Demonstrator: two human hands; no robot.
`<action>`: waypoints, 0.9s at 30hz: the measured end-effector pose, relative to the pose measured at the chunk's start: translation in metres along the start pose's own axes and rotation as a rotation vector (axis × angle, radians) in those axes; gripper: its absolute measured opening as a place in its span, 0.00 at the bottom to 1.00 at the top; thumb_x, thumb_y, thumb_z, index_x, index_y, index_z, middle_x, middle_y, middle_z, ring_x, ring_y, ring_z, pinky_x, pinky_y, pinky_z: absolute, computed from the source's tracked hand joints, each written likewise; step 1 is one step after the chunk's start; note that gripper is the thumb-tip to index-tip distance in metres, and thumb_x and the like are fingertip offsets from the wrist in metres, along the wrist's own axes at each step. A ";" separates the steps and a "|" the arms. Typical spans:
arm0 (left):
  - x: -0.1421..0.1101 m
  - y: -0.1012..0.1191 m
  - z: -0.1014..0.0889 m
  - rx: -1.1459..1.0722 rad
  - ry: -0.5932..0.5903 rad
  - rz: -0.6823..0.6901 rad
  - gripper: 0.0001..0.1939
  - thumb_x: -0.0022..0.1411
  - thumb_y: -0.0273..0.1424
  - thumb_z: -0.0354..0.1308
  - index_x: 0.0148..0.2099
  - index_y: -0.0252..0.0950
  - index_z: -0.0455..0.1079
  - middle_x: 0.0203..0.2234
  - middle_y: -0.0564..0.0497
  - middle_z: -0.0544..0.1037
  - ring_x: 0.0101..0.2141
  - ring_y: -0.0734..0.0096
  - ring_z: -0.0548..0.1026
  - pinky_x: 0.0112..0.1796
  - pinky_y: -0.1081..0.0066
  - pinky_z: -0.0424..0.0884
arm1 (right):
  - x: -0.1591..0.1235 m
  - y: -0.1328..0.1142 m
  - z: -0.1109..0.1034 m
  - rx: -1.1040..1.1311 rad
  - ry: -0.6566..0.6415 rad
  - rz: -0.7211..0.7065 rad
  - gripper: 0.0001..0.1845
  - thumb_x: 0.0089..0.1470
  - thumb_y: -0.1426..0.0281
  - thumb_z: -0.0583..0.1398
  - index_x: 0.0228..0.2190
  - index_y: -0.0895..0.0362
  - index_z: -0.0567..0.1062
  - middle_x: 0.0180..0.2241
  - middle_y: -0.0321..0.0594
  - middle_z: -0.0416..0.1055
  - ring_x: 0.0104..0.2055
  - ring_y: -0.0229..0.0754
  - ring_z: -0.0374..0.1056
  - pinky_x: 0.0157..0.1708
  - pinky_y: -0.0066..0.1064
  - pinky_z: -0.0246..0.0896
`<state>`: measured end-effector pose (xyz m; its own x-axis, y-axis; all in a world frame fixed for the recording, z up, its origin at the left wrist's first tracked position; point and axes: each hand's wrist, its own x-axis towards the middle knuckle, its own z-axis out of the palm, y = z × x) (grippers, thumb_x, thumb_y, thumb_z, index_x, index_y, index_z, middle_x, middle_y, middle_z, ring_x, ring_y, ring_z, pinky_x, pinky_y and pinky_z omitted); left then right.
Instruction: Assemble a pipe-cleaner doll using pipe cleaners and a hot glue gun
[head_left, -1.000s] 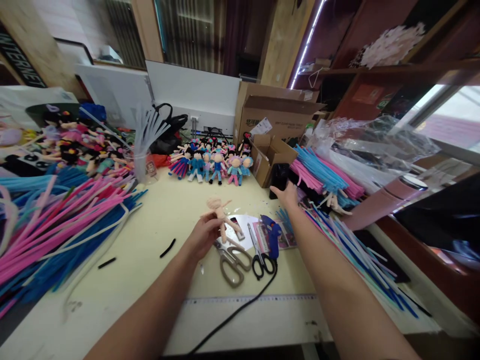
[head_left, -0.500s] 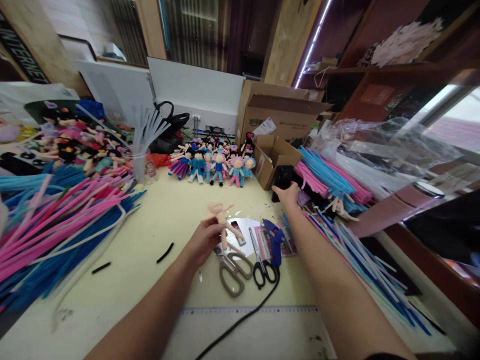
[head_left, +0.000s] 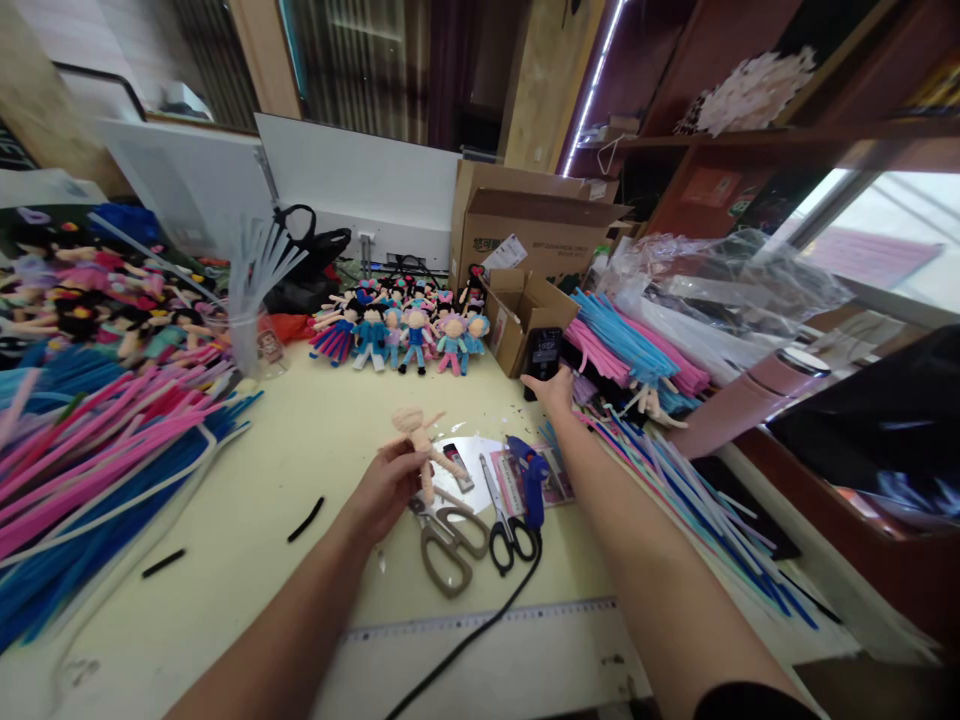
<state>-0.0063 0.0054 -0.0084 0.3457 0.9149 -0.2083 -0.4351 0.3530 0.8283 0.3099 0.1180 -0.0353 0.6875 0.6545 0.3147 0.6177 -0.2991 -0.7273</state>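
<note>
Pinched between the fingers of my left hand (head_left: 390, 482) is a bare, peach-coloured doll body (head_left: 421, 440) of fuzzy pipe cleaner, with a round head, arms and legs. My right hand (head_left: 553, 390) reaches far forward and grips the lower part of an upright black phone (head_left: 545, 347), whose screen is lit; some of its fingers are hidden. Just below the doll lie grey-handled scissors (head_left: 450, 545). To their right are black-handled scissors (head_left: 510, 530) and a blue glue gun (head_left: 534, 480) with a black cord.
Finished dolls (head_left: 412, 335) stand in rows at the back beside cardboard boxes (head_left: 517, 225). Pipe cleaners heap up on the left (head_left: 127, 460) and right (head_left: 697, 490). A pink thermos (head_left: 750, 400) leans at the right. Two black pipe-cleaner pieces (head_left: 306, 520) lie on the left.
The phone's screen has gone from dark to lit. The whole view has shifted, so things sit further left. Both hands keep their hold on the doll body and the phone.
</note>
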 end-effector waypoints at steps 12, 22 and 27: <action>-0.002 0.001 0.003 0.006 0.012 -0.011 0.11 0.45 0.29 0.66 0.30 0.33 0.68 0.20 0.56 0.69 0.21 0.78 0.67 0.23 0.77 0.64 | -0.002 -0.004 -0.001 -0.021 -0.007 0.039 0.41 0.32 0.58 0.68 0.47 0.62 0.64 0.49 0.57 0.66 0.53 0.56 0.61 0.51 0.41 0.54; 0.001 -0.001 -0.002 0.024 -0.011 -0.006 0.11 0.46 0.30 0.66 0.31 0.33 0.68 0.21 0.55 0.69 0.22 0.77 0.67 0.24 0.77 0.64 | 0.002 -0.004 -0.001 0.013 0.016 0.032 0.40 0.31 0.60 0.69 0.46 0.61 0.65 0.48 0.55 0.65 0.53 0.56 0.60 0.52 0.42 0.54; 0.001 -0.002 -0.001 0.029 -0.006 -0.007 0.11 0.46 0.30 0.66 0.31 0.33 0.68 0.21 0.55 0.69 0.23 0.77 0.67 0.24 0.76 0.64 | 0.005 0.000 -0.003 0.030 0.022 0.020 0.41 0.32 0.61 0.68 0.48 0.60 0.63 0.49 0.54 0.66 0.53 0.55 0.60 0.51 0.42 0.54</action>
<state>-0.0065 0.0058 -0.0108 0.3536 0.9111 -0.2116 -0.4082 0.3539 0.8415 0.3145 0.1190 -0.0316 0.7082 0.6329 0.3129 0.5920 -0.2909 -0.7516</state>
